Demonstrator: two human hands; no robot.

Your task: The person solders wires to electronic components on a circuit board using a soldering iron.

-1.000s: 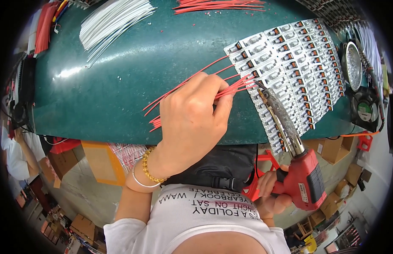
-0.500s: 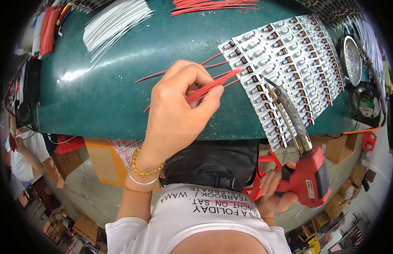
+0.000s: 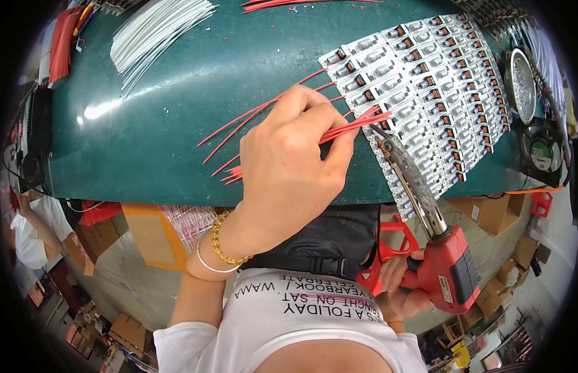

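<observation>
A loose bundle of thin red insulated wires [image 3: 357, 125] lies over the left edge of a silvery-white panel of small repeated circuit boards [image 3: 398, 98], which rests on the right half of the green table [image 3: 195, 99]. The left hand [image 3: 294, 165] is closed around this bundle, pinching it between thumb and fingers, with the wires' tips pointing right over the panel. Several separate red wires [image 3: 236, 117] run leftward from the panel's left edge, passing by and under that hand. The right hand [image 3: 403, 289], at the near side, grips the handle of a red-and-black soldering gun [image 3: 449, 276]; its dark tip sits just beside the bundle's ends, and whether they touch cannot be told. Toward the far left lies a fanned pile of straight white wires [image 3: 159, 38], with more straight red wires [image 3: 307, 4] at the far edge. Right of the panel stand a round, shiny metal dish [image 3: 523, 87] and, nearer, a square black fan [image 3: 541, 153].
</observation>
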